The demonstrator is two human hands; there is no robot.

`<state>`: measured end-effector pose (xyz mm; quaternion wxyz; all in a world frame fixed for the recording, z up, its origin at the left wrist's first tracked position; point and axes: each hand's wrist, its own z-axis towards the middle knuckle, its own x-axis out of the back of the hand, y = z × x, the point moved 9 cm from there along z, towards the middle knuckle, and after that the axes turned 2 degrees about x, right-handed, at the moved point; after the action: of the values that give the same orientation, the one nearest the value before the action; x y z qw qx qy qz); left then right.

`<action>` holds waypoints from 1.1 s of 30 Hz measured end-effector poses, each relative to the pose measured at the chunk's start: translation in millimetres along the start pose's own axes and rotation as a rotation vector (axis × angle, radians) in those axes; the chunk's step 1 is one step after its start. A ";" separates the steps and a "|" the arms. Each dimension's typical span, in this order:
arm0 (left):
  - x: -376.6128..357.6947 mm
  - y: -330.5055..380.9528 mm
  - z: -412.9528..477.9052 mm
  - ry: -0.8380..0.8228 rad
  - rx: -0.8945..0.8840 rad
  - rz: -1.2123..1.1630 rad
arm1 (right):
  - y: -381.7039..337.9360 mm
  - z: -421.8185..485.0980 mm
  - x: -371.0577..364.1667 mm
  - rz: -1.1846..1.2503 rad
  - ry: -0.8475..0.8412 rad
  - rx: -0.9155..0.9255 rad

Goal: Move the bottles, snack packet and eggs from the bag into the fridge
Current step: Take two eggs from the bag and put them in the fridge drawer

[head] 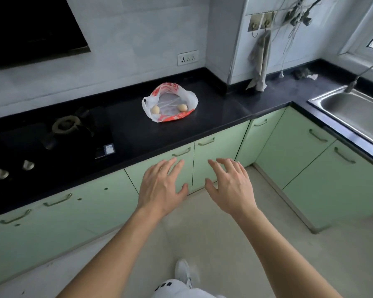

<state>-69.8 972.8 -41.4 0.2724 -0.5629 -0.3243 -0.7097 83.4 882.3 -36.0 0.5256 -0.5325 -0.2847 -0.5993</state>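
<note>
A white and red plastic bag (169, 102) lies open on the black counter (213, 117). Two brown eggs sit inside it, one at the left (155, 109) and one at the right (182, 107). No bottles, snack packet or fridge are in view. My left hand (163, 187) and my right hand (229, 186) are stretched out side by side in front of the green cabinet doors, below the counter's edge and short of the bag. Both have spread, relaxed fingers and hold nothing.
A black gas hob (52, 138) with two knobs fills the counter's left. A steel sink (353, 112) with a tap sits at the right. A cloth (261, 61) hangs from a wall hook. Green cabinets (215, 155) run below. My white shoe (182, 272) stands on the beige floor.
</note>
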 end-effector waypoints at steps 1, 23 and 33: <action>-1.3 -5.0 15.8 0.006 0.001 -0.006 | 0.7 17.0 -4.2 -0.001 -0.001 0.003; -65.7 -44.8 282.3 0.032 0.096 -0.031 | 79.9 281.9 -99.3 0.094 -0.028 0.112; -91.4 -22.4 396.4 0.007 0.251 -0.016 | 140.5 412.1 -121.1 0.139 -0.133 0.224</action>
<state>180.0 1293.1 -72.3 0.3360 -0.5192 -0.4141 -0.6679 339.7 1253.1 -68.6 0.6020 -0.5274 -0.3465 -0.4892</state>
